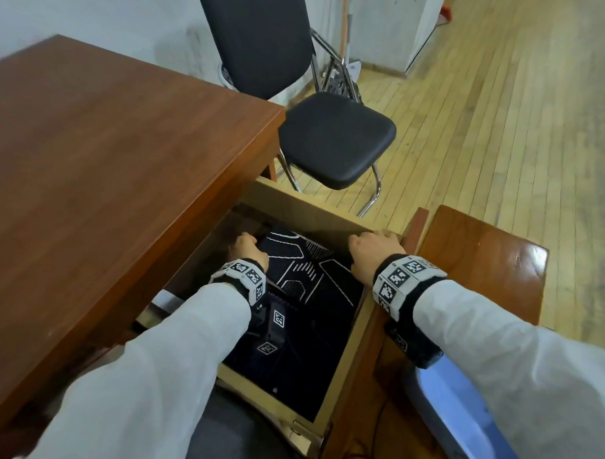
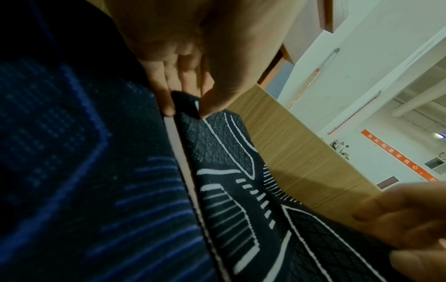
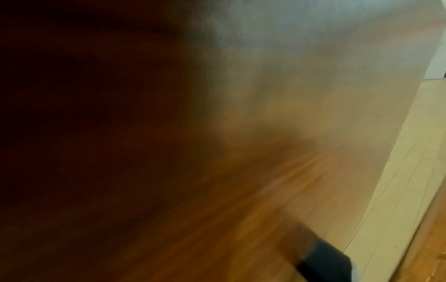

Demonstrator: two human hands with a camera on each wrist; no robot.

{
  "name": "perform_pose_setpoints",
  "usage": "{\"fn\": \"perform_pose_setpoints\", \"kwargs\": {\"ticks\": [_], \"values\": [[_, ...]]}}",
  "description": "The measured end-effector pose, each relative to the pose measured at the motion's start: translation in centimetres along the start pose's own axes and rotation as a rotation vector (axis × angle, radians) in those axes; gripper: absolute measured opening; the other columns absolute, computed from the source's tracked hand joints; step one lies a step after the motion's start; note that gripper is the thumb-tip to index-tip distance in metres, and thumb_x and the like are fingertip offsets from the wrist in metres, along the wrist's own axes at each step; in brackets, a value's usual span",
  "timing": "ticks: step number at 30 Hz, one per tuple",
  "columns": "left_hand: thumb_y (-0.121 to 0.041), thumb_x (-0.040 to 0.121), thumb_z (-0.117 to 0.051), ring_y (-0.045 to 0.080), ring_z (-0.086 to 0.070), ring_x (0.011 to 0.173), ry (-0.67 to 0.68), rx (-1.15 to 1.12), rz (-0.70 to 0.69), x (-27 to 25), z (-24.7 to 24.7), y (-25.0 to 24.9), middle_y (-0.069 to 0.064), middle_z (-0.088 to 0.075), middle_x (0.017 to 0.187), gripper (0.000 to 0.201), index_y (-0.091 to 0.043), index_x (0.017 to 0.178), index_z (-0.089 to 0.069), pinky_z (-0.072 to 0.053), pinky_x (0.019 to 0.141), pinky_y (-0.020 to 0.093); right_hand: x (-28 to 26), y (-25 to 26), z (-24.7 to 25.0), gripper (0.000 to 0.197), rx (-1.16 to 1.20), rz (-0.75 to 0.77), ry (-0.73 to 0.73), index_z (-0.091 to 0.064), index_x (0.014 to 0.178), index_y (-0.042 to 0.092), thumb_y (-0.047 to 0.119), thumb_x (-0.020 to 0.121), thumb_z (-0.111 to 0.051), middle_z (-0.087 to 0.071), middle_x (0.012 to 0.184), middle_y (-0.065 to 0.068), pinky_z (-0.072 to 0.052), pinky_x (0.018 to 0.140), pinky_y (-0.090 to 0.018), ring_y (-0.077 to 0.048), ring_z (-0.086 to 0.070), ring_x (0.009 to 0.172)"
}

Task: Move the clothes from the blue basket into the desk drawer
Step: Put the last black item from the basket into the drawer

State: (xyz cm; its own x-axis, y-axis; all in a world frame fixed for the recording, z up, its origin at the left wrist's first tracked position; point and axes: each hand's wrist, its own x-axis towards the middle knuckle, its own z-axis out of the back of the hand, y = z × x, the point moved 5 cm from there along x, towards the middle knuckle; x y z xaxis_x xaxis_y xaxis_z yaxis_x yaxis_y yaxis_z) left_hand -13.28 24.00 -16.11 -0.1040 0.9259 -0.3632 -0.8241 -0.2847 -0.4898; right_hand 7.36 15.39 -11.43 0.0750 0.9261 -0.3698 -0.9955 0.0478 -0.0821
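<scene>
A dark knitted garment (image 1: 317,297) with white line patterns lies spread in the open desk drawer (image 1: 314,208). My left hand (image 1: 248,246) is at the garment's far left corner; in the left wrist view its thumb and fingers (image 2: 185,112) pinch that corner of the garment (image 2: 241,190). My right hand (image 1: 370,247) is by the drawer's right wall, fingers curled down over the garment's edge; the left wrist view shows this right hand (image 2: 398,219) holding the fabric. The blue basket (image 1: 448,406) is low at the right, partly hidden by my right sleeve. The right wrist view is blurred wood.
The brown desk top (image 1: 103,150) overhangs the drawer on the left. A black chair (image 1: 335,139) stands just beyond the drawer. A glossy wooden surface (image 1: 484,257) sits to the right of the drawer, above the basket. Wood floor extends to the right.
</scene>
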Motion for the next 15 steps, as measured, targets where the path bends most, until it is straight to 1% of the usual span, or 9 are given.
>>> {"fn": "perform_pose_setpoints", "kwargs": {"ticks": [2, 3, 6, 8, 10, 12, 14, 15], "values": [[-0.001, 0.089, -0.053, 0.032, -0.048, 0.126, -0.019, 0.025, -0.028, -0.6, 0.4, -0.4, 0.015, -0.048, 0.137, 0.040, -0.009, 0.127, -0.054, -0.040, 0.102, 0.038, -0.2, 0.1, 0.5, 0.029, 0.049, -0.009, -0.055, -0.053, 0.114, 0.012, 0.025, 0.088, -0.052, -0.059, 0.112, -0.010, -0.039, 0.098, -0.045, -0.032, -0.053, 0.109], [0.000, 0.088, -0.053, 0.032, -0.048, 0.125, -0.023, 0.026, -0.043, -0.9, 0.5, -0.6, 0.015, -0.046, 0.136, 0.040, -0.010, 0.127, -0.054, -0.040, 0.103, 0.038, -0.4, 0.1, 0.8, 0.027, 0.101, -0.018, -0.102, -0.054, 0.113, 0.014, 0.025, 0.088, -0.051, -0.060, 0.111, -0.009, -0.039, 0.096, -0.044, -0.030, -0.053, 0.107], [0.000, 0.087, -0.053, 0.032, -0.049, 0.123, -0.011, 0.020, -0.089, -1.8, 1.3, -1.0, 0.014, -0.048, 0.134, 0.039, -0.011, 0.124, -0.056, -0.040, 0.102, 0.038, -1.8, -0.5, 2.2, 0.018, 0.232, -0.095, -0.278, -0.058, 0.103, 0.019, 0.026, 0.088, -0.050, -0.062, 0.103, -0.002, -0.038, 0.091, -0.038, -0.024, -0.052, 0.099], [0.000, 0.087, -0.054, 0.030, -0.051, 0.122, -0.006, -0.005, -0.104, -2.5, 1.9, -1.2, 0.012, -0.052, 0.132, 0.036, -0.012, 0.121, -0.059, -0.042, 0.102, 0.038, -3.2, -1.3, 2.6, 0.021, 0.258, -0.184, -0.324, -0.059, 0.104, 0.021, 0.030, 0.087, -0.051, -0.060, 0.104, -0.002, -0.039, 0.091, -0.037, -0.023, -0.050, 0.101], [-0.002, 0.087, -0.055, 0.028, -0.054, 0.119, 0.000, -0.039, -0.112, -3.4, 2.5, -1.4, 0.009, -0.058, 0.128, 0.033, -0.014, 0.117, -0.061, -0.046, 0.101, 0.037, -4.7, -2.2, 2.6, 0.031, 0.326, -0.288, -0.321, -0.057, 0.113, 0.020, 0.033, 0.085, -0.055, -0.053, 0.117, -0.007, -0.038, 0.096, -0.040, -0.027, -0.046, 0.110], [-0.003, 0.088, -0.055, 0.027, -0.057, 0.116, 0.003, -0.075, -0.126, -4.7, 3.2, -1.8, 0.008, -0.062, 0.125, 0.030, -0.014, 0.116, -0.062, -0.048, 0.099, 0.037, -6.3, -2.8, 2.7, 0.046, 0.426, -0.381, -0.324, -0.050, 0.125, 0.017, 0.033, 0.083, -0.058, -0.041, 0.132, -0.012, -0.037, 0.101, -0.042, -0.031, -0.038, 0.123], [-0.005, 0.090, -0.054, 0.027, -0.059, 0.113, 0.007, -0.101, -0.138, -5.8, 3.7, -2.3, 0.008, -0.064, 0.122, 0.029, -0.015, 0.116, -0.061, -0.049, 0.096, 0.036, -7.3, -3.0, 2.5, 0.064, 0.548, -0.467, -0.280, -0.037, 0.139, 0.013, 0.032, 0.083, -0.061, -0.026, 0.147, -0.016, -0.034, 0.107, -0.045, -0.037, -0.028, 0.133], [-0.005, 0.090, -0.053, 0.027, -0.060, 0.112, 0.001, -0.115, -0.147, -6.6, 4.2, -2.5, 0.008, -0.064, 0.121, 0.029, -0.015, 0.117, -0.061, -0.050, 0.094, 0.036, -7.9, -3.0, 2.3, 0.073, 0.633, -0.505, -0.239, -0.029, 0.144, 0.010, 0.033, 0.083, -0.062, -0.020, 0.151, -0.017, -0.034, 0.109, -0.046, -0.039, -0.026, 0.136]]}}
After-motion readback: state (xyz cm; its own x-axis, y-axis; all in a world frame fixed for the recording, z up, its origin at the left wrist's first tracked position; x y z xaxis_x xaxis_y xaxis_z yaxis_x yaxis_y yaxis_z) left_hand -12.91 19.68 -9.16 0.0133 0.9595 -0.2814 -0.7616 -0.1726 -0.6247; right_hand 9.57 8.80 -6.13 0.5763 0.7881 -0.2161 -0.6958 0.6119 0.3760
